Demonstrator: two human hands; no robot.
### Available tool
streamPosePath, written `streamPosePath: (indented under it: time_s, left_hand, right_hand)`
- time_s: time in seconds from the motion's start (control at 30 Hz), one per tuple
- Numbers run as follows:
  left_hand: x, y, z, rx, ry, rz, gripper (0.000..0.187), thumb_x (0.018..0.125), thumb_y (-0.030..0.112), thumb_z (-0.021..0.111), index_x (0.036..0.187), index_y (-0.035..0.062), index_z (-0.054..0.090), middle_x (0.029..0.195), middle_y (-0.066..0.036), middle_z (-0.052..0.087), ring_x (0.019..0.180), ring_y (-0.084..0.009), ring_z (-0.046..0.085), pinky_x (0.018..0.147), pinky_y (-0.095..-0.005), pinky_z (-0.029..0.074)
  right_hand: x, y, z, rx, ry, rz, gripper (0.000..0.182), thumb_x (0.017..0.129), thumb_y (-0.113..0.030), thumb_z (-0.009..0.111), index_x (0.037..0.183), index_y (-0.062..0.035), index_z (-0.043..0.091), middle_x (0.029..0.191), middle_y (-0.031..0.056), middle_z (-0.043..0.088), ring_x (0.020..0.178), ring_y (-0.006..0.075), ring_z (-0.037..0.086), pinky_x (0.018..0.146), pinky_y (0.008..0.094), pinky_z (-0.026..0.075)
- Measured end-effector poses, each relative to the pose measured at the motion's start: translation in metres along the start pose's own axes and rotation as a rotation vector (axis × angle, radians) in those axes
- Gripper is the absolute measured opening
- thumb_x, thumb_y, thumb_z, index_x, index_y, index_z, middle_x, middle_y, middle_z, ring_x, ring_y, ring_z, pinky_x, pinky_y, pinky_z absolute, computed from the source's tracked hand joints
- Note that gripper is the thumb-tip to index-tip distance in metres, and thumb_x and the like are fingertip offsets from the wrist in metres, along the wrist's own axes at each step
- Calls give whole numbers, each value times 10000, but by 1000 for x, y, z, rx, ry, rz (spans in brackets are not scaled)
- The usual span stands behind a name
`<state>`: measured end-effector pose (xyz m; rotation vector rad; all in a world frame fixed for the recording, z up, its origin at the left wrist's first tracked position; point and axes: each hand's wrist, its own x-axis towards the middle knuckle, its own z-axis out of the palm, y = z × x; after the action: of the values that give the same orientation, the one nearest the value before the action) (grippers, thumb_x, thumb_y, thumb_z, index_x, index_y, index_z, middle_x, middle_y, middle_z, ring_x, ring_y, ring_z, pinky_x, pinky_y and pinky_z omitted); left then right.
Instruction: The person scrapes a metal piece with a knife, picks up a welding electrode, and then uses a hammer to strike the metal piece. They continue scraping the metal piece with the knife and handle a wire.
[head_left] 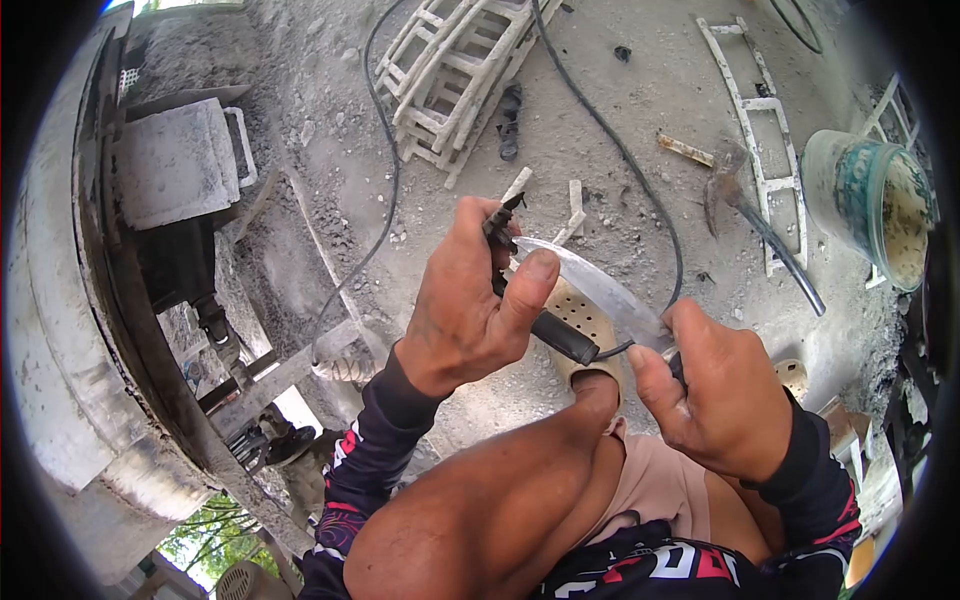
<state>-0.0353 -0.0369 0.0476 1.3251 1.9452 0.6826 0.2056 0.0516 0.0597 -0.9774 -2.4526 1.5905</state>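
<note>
Hands, bare, a pair, lowermost in the view and closest. Left hand [478,305]: fingers curled closed around a black cylindrical fitting [565,338], thumb extended toward the blade; ragged black scraps [500,225] show at the fingertips. Right hand [722,392]: closed on the butt end of a knife [600,288], the grip mostly hidden. Blade, pale and curved, spans between the hands, its tip by the left thumb. Thin black cable [640,160], one, leaves the fitting near the right hand and loops over the dusty ground [330,60].

Below the fitting: perforated clog [580,305], worn on a foot. A second clog [792,376], right, partly visible.

Containers. Bucket [845,190], far right, translucent, green-stained, tilted; pale, crusty matter inside, nature not determinable. Shallow grey box-like piece [175,165], far left, with a side handle; contents cannot be told.

Further items. Hammer [770,240], right, dark shaft. Rusty bar [686,150], beside its head. Pale ladder-like frames [450,75], stacked, far centre; a single frame [765,145], right, beside the bucket.
</note>
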Motion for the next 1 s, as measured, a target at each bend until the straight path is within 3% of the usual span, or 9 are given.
streamPosePath:
  time_s: [0.27, 0.4, 0.5, 0.57, 0.6, 0.67, 0.73, 0.83, 1.0]
  left_hand:
    - [1, -2, 2, -11, 3, -11, 486, 968, 420, 641, 1101, -23, 490, 772, -130, 543, 709, -249, 570, 659, -394, 468]
    - [1, -4, 6, -35, -2, -32, 450, 975, 396, 616, 1099, -18, 492, 760, -120, 529, 680, -226, 541, 652, -382, 456]
    - [6, -5, 19, -158, 47, -36, 420, 1002, 370, 547, 1147, -21, 501, 805, -74, 523, 729, -167, 500, 703, -323, 433]
    - [6, -14, 31, -636, 112, -170, 396, 1034, 319, 459, 1226, -23, 523, 879, -25, 510, 803, -119, 455, 769, -270, 395]
    - [6, -17, 32, -644, 113, -164, 396, 1034, 319, 459, 1226, -23, 523, 879, -25, 510, 803, -119, 455, 769, -270, 395]
    - [2, -23, 31, -616, 76, -168, 452, 1036, 326, 417, 1325, -6, 520, 991, -27, 515, 954, -129, 490, 902, -275, 393]
    - [-1, -26, 34, -578, 67, -153, 406, 1077, 256, 386, 1347, -4, 540, 1011, -28, 548, 916, -115, 488, 888, -265, 408]
    - [-4, -31, 47, -421, 91, -185, 329, 1095, 179, 511, 1360, -5, 580, 1108, -39, 631, 928, -87, 559, 867, -226, 449]
    - [-13, -59, 75, -595, 1, -146, 353, 1003, 2, 644, 1350, -22, 584, 1200, -79, 652, 1072, -145, 641, 944, -308, 526]
  right_hand:
    - [12, 5, -14, 493, -293, 185, 303, 982, -215, 652, 884, 23, 493, 598, 242, 568, 579, 474, 593, 524, 521, 439]
    - [7, 14, -1, 285, -94, 36, 311, 984, -227, 660, 884, 22, 502, 589, 232, 556, 534, 435, 579, 506, 475, 427]
    - [16, 29, -14, 134, -51, -34, 353, 962, -266, 705, 934, 33, 519, 561, 184, 526, 478, 335, 555, 495, 427, 420]
    - [21, 33, -33, 305, -142, 119, 393, 924, -268, 742, 1023, 35, 513, 573, 105, 538, 476, 215, 532, 488, 379, 418]
    - [20, 35, -40, 296, -140, 120, 393, 924, -268, 742, 1023, 35, 513, 573, 105, 538, 476, 215, 532, 488, 379, 418]
    - [19, 41, -52, 604, -163, 420, 425, 907, -264, 748, 1085, 28, 495, 634, 48, 581, 522, 157, 569, 463, 334, 408]
    - [21, 50, -55, 692, -226, 515, 364, 939, -236, 698, 1118, 0, 485, 787, 65, 640, 591, 133, 614, 449, 278, 431]
    - [23, 72, -39, 918, -150, 464, 255, 1019, -236, 592, 1123, -14, 526, 996, 134, 648, 716, 159, 689, 499, 270, 558]
    - [26, 95, -21, 1181, -137, 567, 325, 1048, -291, 559, 1159, 14, 565, 986, 115, 655, 728, 157, 700, 537, 267, 572]
